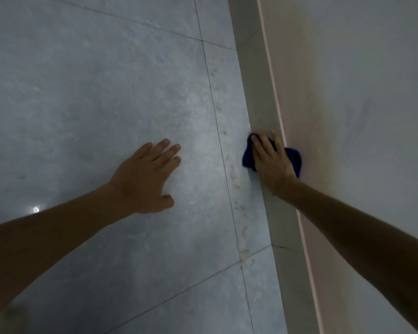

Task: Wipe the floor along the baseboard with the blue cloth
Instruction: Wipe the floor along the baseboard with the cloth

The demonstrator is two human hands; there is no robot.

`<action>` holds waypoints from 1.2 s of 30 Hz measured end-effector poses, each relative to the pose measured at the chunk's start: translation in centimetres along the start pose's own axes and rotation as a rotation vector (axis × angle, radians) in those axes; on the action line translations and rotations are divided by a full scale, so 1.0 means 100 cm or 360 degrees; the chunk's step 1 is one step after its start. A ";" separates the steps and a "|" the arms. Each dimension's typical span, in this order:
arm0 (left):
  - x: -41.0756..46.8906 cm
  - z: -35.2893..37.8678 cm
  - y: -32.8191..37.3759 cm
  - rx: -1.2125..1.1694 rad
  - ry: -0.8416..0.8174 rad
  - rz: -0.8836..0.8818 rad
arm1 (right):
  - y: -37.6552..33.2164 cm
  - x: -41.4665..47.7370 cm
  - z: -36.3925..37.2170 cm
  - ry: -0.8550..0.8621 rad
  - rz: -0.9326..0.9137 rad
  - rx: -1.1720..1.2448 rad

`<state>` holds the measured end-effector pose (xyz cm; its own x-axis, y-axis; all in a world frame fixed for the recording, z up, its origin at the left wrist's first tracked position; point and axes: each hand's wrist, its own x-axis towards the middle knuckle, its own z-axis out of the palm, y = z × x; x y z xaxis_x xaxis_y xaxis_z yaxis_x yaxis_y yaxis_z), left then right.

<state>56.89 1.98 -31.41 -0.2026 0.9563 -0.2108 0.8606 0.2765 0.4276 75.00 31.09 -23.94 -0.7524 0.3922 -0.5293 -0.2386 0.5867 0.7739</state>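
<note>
The blue cloth is bunched up where the grey tiled floor meets the grey baseboard. My right hand lies flat on top of it, fingers spread, pressing it against the baseboard; most of the cloth is hidden under the hand. My left hand rests palm down on the floor tile to the left, fingers apart, holding nothing.
A pale wall rises right of the baseboard. Brownish smudges run along the tile grout line just left of the baseboard. A light glints on the glossy floor at the lower left.
</note>
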 end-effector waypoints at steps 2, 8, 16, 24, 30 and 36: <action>-0.001 0.003 0.002 -0.0015 0.0055 -0.0006 | 0.016 0.031 -0.010 -0.0001 0.0011 -0.0047; -0.004 0.015 -0.002 0.0096 0.0305 0.0067 | -0.001 -0.016 0.004 -0.0079 -0.0114 0.0043; 0.040 -0.016 -0.050 0.0332 0.0534 0.0073 | -0.001 -0.012 0.022 -0.0056 -0.0180 -0.0007; 0.067 -0.022 -0.079 0.0230 0.0656 -0.0273 | 0.065 0.128 -0.019 0.0064 -0.0021 -0.0048; 0.073 -0.026 -0.079 0.0206 0.0563 -0.0405 | 0.079 0.145 -0.028 0.0017 -0.0046 -0.0084; 0.076 -0.030 -0.081 0.0163 0.0537 -0.0391 | 0.137 0.254 -0.069 0.0088 0.0057 0.0008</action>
<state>46.97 7.25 -33.90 -0.5342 0.8453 0.0112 0.8063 0.5055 0.3073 48.39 44.21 -24.40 -0.7932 0.3736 -0.4810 -0.2077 0.5764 0.7903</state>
